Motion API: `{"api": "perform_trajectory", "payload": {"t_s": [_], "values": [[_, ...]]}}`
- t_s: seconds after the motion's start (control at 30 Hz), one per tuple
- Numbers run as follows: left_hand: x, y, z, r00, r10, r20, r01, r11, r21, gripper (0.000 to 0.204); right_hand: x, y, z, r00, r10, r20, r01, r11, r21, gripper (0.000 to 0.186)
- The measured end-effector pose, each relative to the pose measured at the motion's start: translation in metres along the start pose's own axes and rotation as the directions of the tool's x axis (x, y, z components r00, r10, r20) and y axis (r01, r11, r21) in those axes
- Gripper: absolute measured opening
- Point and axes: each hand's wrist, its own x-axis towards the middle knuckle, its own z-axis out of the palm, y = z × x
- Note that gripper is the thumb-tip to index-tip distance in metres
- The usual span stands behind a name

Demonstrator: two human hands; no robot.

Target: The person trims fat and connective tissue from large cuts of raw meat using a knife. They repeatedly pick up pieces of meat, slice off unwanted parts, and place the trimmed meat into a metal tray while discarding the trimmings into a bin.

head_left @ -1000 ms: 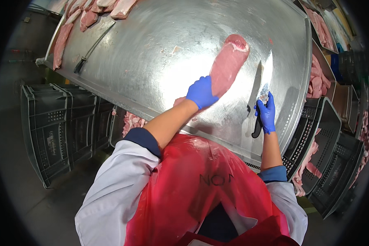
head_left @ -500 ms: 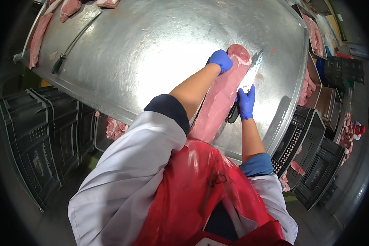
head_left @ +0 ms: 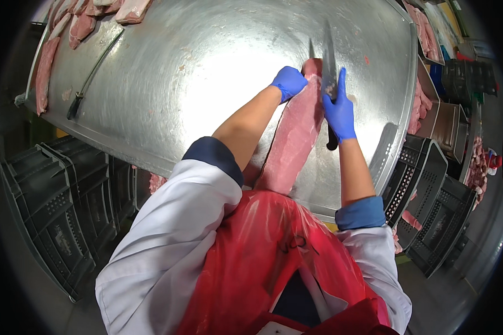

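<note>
A long pale-pink pork loin [head_left: 297, 125] lies lengthwise on the steel table, its near end close to my red apron. My left hand [head_left: 290, 84], in a blue glove, is closed against the loin's left edge near the far end. My right hand [head_left: 340, 114], also blue-gloved, grips a long-bladed knife [head_left: 328, 58] with a black handle. Its index finger is stretched forward beside the blade. The blade points away from me, over the right side of the loin's far end, and hides part of it. Whether it touches the meat, I cannot tell.
On the steel table [head_left: 162, 84], a thin rod with a black handle [head_left: 77, 103] lies at left. Several meat pieces [head_left: 82, 28] are at the far left. Dark plastic crates [head_left: 53, 206] stand below the left edge; more crates [head_left: 425, 190] and meat trays [head_left: 427, 106] line the right.
My right hand has moved the knife up and left, from beside the loin to over its far right edge. The blade has turned more upright in view. My left hand has shifted slightly left.
</note>
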Motion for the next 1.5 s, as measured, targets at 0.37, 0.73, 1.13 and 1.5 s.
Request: {"api": "perform_trajectory", "payload": {"t_s": [0.37, 0.73, 1.13, 1.5], "values": [[-0.021, 0.028, -0.006, 0.981, -0.190, -0.042, 0.183, 0.973, -0.143, 0.045, 0.018, -0.006, -0.021, 0.871, 0.084, 0.484, 0.112, 0.925, -0.364, 0.077], [-0.045, 0.058, -0.017, 0.974, -0.218, -0.057, 0.203, 0.959, -0.197, 0.035, -0.003, -0.021, -0.042, 0.840, 0.110, 0.532, 0.003, 0.978, -0.207, 0.075], [-0.063, 0.057, -0.007, 0.961, -0.208, -0.182, 0.159, 0.954, -0.253, 0.028, -0.026, -0.009, -0.037, 0.849, 0.015, 0.528, 0.142, 0.956, -0.256, 0.079], [-0.057, 0.062, -0.027, 0.985, -0.084, -0.148, 0.035, 0.953, -0.302, 0.018, -0.041, -0.023, -0.038, 0.816, 0.109, 0.568, -0.160, 0.986, 0.040, 0.077]]}}
